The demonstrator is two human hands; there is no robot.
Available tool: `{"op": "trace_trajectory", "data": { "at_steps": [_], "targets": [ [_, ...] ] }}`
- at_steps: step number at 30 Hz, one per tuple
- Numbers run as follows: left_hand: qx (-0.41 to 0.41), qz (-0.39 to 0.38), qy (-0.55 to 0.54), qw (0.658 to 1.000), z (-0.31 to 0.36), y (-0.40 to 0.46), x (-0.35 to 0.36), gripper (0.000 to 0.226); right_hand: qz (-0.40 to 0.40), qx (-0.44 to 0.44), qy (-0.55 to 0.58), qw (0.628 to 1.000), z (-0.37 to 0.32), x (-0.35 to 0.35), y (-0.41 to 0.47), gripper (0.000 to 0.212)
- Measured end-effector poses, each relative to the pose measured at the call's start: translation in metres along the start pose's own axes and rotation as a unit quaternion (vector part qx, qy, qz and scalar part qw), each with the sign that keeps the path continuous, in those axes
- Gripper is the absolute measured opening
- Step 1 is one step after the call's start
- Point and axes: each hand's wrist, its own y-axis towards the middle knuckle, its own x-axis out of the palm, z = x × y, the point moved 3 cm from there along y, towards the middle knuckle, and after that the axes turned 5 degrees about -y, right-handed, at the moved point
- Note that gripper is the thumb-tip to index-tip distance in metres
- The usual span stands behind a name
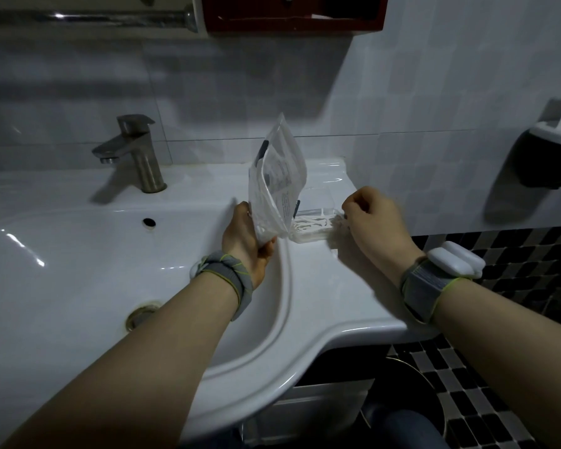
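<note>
Clear plastic pouch (277, 176) gripped upright by left hand (246, 241); at its 3 o'clock, right hand (373, 218) curls over transparent rectangular box (318, 237) of white floss picks (308, 222), grasp unclear.

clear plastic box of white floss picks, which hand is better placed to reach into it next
Likely right. The right hand sits at the edge of the clear plastic box by the white floss picks; the left hand is occupied, gripping the clear plastic pouch.

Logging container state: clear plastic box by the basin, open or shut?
Open: the clear plastic box has its lid folded back behind it, white plastic picks exposed inside.
</note>
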Motion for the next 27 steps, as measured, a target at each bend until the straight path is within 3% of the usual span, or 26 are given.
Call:
{"op": "trace_trajectory", "data": {
  "at_steps": [4,9,11,13,16,19,23,27],
  "targets": [
    [0.006,0.009,0.004,1.0,0.002,-0.003,-0.001,0.022,0.043,0.015,0.051,0.998,-0.004,-0.008,-0.001,0.02],
    [0.028,0.022,0.003,0.999,0.008,-0.008,0.0,0.021,0.137,-0.151,0.048,0.978,-0.062,-0.039,-0.013,0.012],
    [0.028,0.026,-0.006,0.999,0.009,-0.009,-0.002,0.025,0.107,-0.228,-0.003,0.968,-0.086,-0.046,-0.021,0.013],
    [0.02,0.028,-0.018,0.999,0.01,-0.009,-0.005,0.029,0.021,-0.261,-0.101,0.96,-0.09,-0.039,-0.022,0.013],
    [0.009,0.034,-0.036,0.999,0.011,-0.007,-0.009,0.028,-0.084,-0.258,-0.2,0.941,-0.059,-0.016,-0.021,0.015],
    [0.009,0.031,-0.043,0.999,0.011,-0.007,-0.008,0.026,-0.073,-0.245,-0.188,0.948,-0.035,-0.001,-0.024,0.017],
    [0.007,0.021,-0.026,0.999,0.008,-0.004,-0.007,0.027,-0.074,-0.088,-0.1,0.988,-0.03,0.009,-0.02,0.068],
    [0.008,0.022,-0.028,0.999,0.008,-0.003,-0.009,0.029,-0.11,-0.055,-0.114,0.986,-0.025,0.023,-0.019,0.084]
  ]
}}
